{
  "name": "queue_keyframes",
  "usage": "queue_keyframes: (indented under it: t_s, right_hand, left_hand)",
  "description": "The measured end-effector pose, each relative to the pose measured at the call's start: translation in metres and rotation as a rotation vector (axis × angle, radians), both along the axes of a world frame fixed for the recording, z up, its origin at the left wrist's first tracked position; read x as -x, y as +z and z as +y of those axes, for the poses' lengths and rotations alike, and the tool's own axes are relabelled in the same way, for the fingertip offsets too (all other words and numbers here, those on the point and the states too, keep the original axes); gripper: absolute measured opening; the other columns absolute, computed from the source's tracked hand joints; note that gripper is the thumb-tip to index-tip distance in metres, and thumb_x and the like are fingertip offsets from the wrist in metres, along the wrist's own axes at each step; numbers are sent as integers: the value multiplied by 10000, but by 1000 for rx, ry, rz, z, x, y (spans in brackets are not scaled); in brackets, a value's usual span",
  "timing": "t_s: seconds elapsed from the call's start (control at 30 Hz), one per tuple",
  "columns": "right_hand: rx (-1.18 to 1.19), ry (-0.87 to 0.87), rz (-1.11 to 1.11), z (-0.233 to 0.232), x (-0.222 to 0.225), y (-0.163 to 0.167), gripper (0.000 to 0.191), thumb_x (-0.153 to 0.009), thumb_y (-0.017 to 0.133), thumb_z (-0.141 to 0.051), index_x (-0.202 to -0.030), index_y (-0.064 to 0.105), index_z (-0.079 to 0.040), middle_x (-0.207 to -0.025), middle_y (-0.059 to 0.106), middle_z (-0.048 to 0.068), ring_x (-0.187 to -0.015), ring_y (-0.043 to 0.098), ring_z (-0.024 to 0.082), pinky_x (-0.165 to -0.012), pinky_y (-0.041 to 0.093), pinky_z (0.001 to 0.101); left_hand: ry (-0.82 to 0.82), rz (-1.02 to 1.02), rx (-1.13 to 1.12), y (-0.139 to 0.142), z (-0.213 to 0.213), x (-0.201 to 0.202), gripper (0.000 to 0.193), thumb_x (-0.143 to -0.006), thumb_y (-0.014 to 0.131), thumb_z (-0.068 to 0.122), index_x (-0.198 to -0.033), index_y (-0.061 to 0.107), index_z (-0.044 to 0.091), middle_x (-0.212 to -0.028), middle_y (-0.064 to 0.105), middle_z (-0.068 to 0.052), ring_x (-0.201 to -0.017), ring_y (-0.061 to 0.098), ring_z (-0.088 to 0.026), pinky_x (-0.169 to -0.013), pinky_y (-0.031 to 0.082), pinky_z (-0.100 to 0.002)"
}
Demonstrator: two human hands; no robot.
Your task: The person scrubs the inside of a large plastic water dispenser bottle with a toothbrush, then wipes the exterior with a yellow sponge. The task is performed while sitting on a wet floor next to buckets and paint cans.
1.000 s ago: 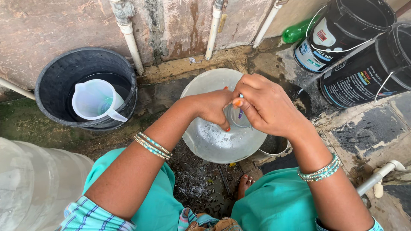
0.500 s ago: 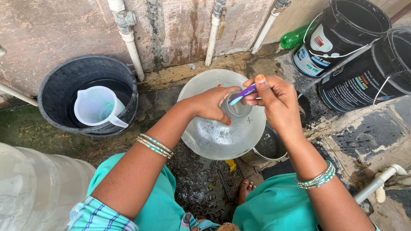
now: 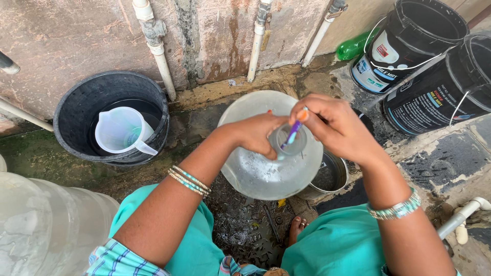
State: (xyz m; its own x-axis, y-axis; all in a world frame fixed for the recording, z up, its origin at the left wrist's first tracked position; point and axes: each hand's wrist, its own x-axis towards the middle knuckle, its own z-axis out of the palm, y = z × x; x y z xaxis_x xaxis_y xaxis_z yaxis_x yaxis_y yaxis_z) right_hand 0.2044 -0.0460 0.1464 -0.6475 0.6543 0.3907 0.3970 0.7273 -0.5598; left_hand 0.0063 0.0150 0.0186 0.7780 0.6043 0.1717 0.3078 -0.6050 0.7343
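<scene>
The right hand (image 3: 340, 130) pinches a small purple brush (image 3: 295, 128) with an orange tip, and the brush pokes down into the mouth of a big clear water jug (image 3: 266, 171). The left hand (image 3: 258, 134) is wrapped tight around the neck of the jug and holds it steady. The jug stands upright on the wet floor (image 3: 240, 225), right in front of the person's knees. It looks wet and a bit foamy inside.

Just beside the jug, under the right wrist, sits a small steel pot (image 3: 330, 176); I cannot tell what is in it. To the left of the jug stands a black bucket (image 3: 82, 110) with water in it, and a clear plastic measuring jug (image 3: 120, 130) sits inside that bucket. To the right of the jug, by the wall, stand two black paint buckets (image 3: 409, 46), and both look dark inside. A green bottle (image 3: 353, 47) lies behind them. Near the person's left arm is another large clear jug (image 3: 46, 225).
</scene>
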Motion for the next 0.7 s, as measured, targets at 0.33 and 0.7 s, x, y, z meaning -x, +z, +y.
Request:
queue_keyframes:
  t_s: [0.33,0.7]
  right_hand:
    - [-239,-98,-46,-16,6,-1,161,-1021,572,-105,-998,710,-25,-951,690,120,-815,672,264,-738,523,353]
    - [-193,-264,18,12,11,-34,188,-1001,632,-185,-961,713,-20,-851,641,140,-717,646,280,-631,495,365]
  left_hand:
    - [100,-101,-192,-10,-5,-14,1080,-602,924,319,-1481,334,108,-1386,569,-193,-1274,513,-423,-1196,170,-608]
    - [607,-110,-350,-19,-22,-27,1343,-582,915,561,-1592,171,82,-1274,637,-175,-1256,602,-346,-1286,236,-536]
